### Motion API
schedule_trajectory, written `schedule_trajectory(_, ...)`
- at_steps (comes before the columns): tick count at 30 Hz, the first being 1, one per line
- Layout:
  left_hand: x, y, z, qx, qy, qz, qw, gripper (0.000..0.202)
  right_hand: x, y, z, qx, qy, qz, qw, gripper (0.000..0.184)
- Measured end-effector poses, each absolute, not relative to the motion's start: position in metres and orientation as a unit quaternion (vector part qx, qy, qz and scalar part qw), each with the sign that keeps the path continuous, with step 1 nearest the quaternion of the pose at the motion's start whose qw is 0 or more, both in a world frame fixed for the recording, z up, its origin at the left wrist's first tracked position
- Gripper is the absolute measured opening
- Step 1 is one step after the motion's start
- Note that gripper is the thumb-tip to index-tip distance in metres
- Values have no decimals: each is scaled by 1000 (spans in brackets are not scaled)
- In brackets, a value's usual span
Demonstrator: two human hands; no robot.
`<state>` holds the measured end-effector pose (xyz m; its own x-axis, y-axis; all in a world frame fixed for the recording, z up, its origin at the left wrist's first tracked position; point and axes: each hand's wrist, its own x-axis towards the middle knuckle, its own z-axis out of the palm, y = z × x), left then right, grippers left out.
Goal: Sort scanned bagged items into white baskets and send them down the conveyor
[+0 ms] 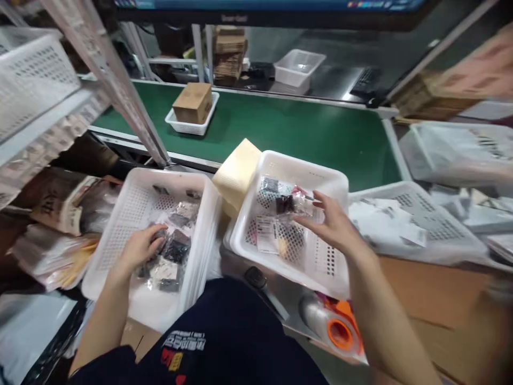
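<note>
My left hand (141,247) reaches into the left white plastic basket (108,235), thumb and fingers closed around the edge of a small dark packet in clear film. More film-wrapped packets (176,248), dark, grey and white, lie in a heap beside it. Over the right white basket (336,184) hovers my right hand (328,220), thumb and fingers apart and nothing seen between them. Just left of its fingertips is a small black packet (284,204) in clear wrap. A white printed slip (266,234) and other bagged items lie in the same basket.
A green conveyor belt (304,128) runs behind, bearing a small basket with a cardboard box (193,102). A yellowish padded sheet (236,171) stands between the baskets. At right is a basket of white packets (436,219). An orange tape dispenser (340,332) sits below; a monitor (256,13) hangs above.
</note>
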<state>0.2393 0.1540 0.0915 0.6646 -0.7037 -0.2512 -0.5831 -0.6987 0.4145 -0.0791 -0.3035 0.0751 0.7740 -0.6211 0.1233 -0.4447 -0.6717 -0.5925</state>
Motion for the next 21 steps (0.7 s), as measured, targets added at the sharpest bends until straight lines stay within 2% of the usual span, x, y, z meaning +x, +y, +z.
schedule_trajectory(2, 235, 158, 109, 898, -301, -123, 296, 46, -82, -298, 87, -893, 273, -164, 319, 99)
schedule_trajectory(4, 230, 154, 131, 849, -246, -51, 465, 45, -78, -278, 108, -899, 233, -166, 332, 88)
schedule_trajectory(6, 225, 138, 153, 762, -197, -58, 614, 51, -66, -247, 134, -899, 168, -176, 365, 74)
schedule_trajectory(8, 218, 111, 172, 673, -164, -137, 709, 59, -48, -209, 155, -874, 97, -171, 445, 68)
schedule_trajectory(9, 213, 95, 180, 636, -156, -183, 733, 62, -38, -190, 162, -850, 71, -153, 499, 73)
schedule_trajectory(12, 194, 49, 191, 566, -154, -296, 754, 66, -6, -145, 162, -743, 67, -104, 657, 103)
schedule_trajectory(14, 180, 25, 191, 534, -160, -340, 757, 66, 9, -132, 151, -659, 84, -121, 737, 106)
schedule_trajectory(15, 173, 15, 189, 524, -165, -357, 756, 65, 13, -130, 146, -623, 95, -147, 762, 98)
schedule_trajectory(18, 159, -4, 184, 514, -191, -409, 730, 65, 12, -134, 140, -567, 128, -215, 785, 58)
schedule_trajectory(21, 154, -13, 181, 519, -230, -454, 687, 72, -7, -149, 149, -601, 152, -241, 747, 41)
